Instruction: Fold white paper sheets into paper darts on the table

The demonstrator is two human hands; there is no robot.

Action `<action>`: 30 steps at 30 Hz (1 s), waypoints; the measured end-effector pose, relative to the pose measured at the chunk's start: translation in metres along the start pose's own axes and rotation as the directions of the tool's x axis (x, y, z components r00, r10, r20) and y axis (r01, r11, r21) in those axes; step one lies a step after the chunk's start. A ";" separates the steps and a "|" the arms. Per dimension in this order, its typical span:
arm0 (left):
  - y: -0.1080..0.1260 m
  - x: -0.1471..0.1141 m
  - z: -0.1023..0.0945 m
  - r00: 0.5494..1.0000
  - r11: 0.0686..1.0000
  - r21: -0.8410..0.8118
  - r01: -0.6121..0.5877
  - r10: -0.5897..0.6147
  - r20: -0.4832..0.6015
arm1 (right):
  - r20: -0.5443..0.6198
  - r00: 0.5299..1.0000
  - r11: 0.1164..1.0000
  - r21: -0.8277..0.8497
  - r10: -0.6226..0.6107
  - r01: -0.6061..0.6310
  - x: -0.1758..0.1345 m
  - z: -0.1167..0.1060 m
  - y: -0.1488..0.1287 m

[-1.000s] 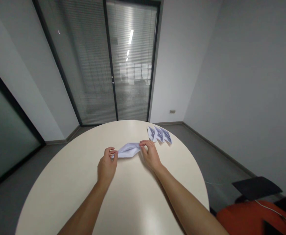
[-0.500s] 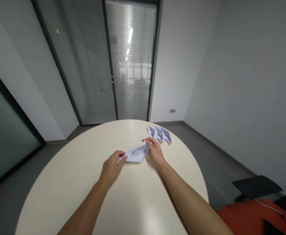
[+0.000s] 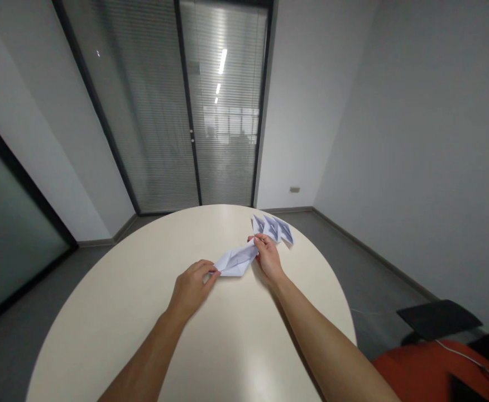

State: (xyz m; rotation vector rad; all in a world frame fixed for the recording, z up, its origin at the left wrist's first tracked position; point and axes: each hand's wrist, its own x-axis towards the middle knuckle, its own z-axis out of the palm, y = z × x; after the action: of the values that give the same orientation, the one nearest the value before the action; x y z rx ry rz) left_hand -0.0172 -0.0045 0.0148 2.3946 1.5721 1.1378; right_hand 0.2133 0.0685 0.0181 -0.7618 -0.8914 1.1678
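The head view is showing two bare forearms at the near edge, the left forearm (image 3: 152,352) and the right forearm (image 3: 320,340) both reaching forward over a round, cream-coloured desk (image 3: 114,312). At the near right, beside the desk, an orange-red chair (image 3: 416,368) is standing with a black armrest (image 3: 439,320), and a pale cable (image 3: 462,356) is trailing across its seat. Farther in, the left hand (image 3: 192,286) is holding the near left end of a white folded paper boat (image 3: 236,263), its thumb and fingers pinching the tip. The boat is slanting up to the right between the two hands, over the middle of the desk, with its long fold opening a little; whether its underside is touching the desktop, I cannot tell. The right hand (image 3: 268,259) is pinching the far right tip between thumb and fingers. Just beyond that hand, three folded paper pieces (image 3: 272,229) are lying in a close row near the desk's far right rim. Past the desk, a small wall plate (image 3: 295,190) is sitting low on the pale wall (image 3: 303,111), and dark-framed glass panels (image 3: 228,167) with slatted blinds are rising behind everything.
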 end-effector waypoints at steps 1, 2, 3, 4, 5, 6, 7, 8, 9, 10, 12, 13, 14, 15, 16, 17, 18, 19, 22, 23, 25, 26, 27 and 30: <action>0.000 0.000 0.000 1.000 1.000 0.000 -0.007 0.007 -0.002 | -0.009 1.000 1.000 0.015 0.007 -0.007 0.001 0.000 0.001; 0.000 0.000 -0.001 1.000 1.000 -0.002 -0.013 0.013 -0.005 | -0.017 1.000 0.999 0.033 0.017 -0.017 0.001 -0.001 0.001; 0.000 0.000 -0.001 1.000 1.000 -0.005 -0.018 0.018 -0.007 | -0.026 0.999 0.998 0.050 0.026 -0.025 0.002 -0.001 0.002; 0.000 0.000 -0.001 1.000 1.000 -0.011 -0.025 0.024 -0.008 | -0.036 0.999 0.998 0.063 0.030 -0.028 0.003 -0.002 0.003; 0.000 0.000 -0.001 1.000 0.999 -0.018 -0.030 0.030 -0.009 | -0.046 0.998 0.997 0.074 0.034 -0.031 0.004 -0.003 0.003; 0.000 0.000 -0.001 0.999 0.999 -0.026 -0.035 0.035 -0.009 | -0.055 0.998 0.996 0.082 0.038 -0.033 0.004 -0.003 0.004; 0.000 0.000 -0.001 0.999 0.999 -0.034 -0.039 0.038 -0.009 | -0.066 0.997 0.996 0.088 0.039 -0.033 0.005 -0.004 0.004; 0.000 0.000 -0.002 0.999 0.998 -0.043 -0.041 0.041 -0.008 | -0.077 0.996 0.995 0.090 0.037 -0.030 0.005 -0.004 0.005; 0.001 0.000 -0.002 0.999 0.998 -0.053 -0.039 0.039 -0.008 | -0.085 0.996 0.996 0.086 0.034 -0.026 0.005 -0.005 0.005; 0.001 0.000 -0.003 0.999 0.997 -0.063 -0.032 0.032 -0.009 | -0.090 0.995 0.997 0.078 0.030 -0.023 0.005 -0.005 0.005; 0.003 0.000 -0.004 1.000 0.996 -0.086 0.001 -0.002 -0.009 | -0.098 0.995 0.998 0.060 0.023 -0.017 0.006 -0.006 0.006; 0.003 0.000 -0.004 1.000 0.995 -0.101 0.026 -0.027 -0.008 | -0.103 0.994 0.998 0.058 0.021 -0.015 0.006 -0.006 0.007; 0.004 0.000 -0.004 0.998 0.992 -0.118 0.055 -0.057 -0.007 | -0.108 0.994 0.998 0.060 0.017 -0.011 0.007 -0.006 0.007; 0.005 0.000 -0.004 0.996 0.987 -0.136 0.087 -0.088 -0.006 | -0.111 0.994 0.998 0.066 0.009 -0.002 0.007 -0.006 0.008; 0.005 0.000 -0.004 0.993 0.981 -0.155 0.118 -0.120 -0.007 | -0.110 0.994 0.997 0.072 -0.001 0.009 0.008 -0.006 0.009; 0.006 0.001 -0.004 0.988 0.973 -0.175 0.147 -0.151 -0.009 | -0.105 0.994 0.997 0.077 -0.012 0.020 0.008 -0.006 0.009; 0.006 0.001 -0.003 0.983 0.965 -0.193 0.177 -0.182 -0.012 | -0.098 0.995 0.996 0.082 -0.022 0.030 0.009 -0.006 0.010; 0.007 0.001 -0.003 0.977 0.956 -0.206 0.207 -0.214 -0.016 | -0.090 0.996 0.996 0.086 -0.027 0.035 0.009 -0.005 0.010; 0.008 0.002 -0.001 0.953 0.933 -0.218 0.287 -0.300 -0.030 | -0.070 0.997 0.995 0.098 -0.025 0.032 0.008 -0.004 0.010; 0.008 0.002 -0.001 0.947 0.928 -0.213 0.305 -0.320 -0.038 | -0.065 0.998 0.995 0.101 -0.019 0.026 0.007 -0.003 0.010; 0.008 0.002 -0.001 0.938 0.926 -0.197 0.322 -0.340 -0.064 | -0.062 0.998 0.994 0.113 0.000 0.007 0.005 0.000 0.009; 0.008 0.002 -0.001 0.937 0.927 -0.192 0.323 -0.342 -0.076 | -0.062 0.998 0.992 0.127 0.010 -0.003 0.004 0.001 0.008; 0.008 0.002 -0.002 0.936 0.928 -0.189 0.321 -0.342 -0.087 | -0.063 0.998 0.989 0.147 0.022 -0.012 0.003 0.003 0.007; 0.007 0.002 -0.001 0.937 0.930 -0.201 0.306 -0.332 -0.110 | -0.057 0.998 0.979 0.203 0.034 -0.022 0.001 0.005 0.006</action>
State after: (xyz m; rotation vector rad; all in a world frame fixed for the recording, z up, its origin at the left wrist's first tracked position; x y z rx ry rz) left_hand -0.0117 -0.0068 0.0195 1.8927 1.7339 1.3365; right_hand 0.2058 0.0709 0.0151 -0.6416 -0.7010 1.2330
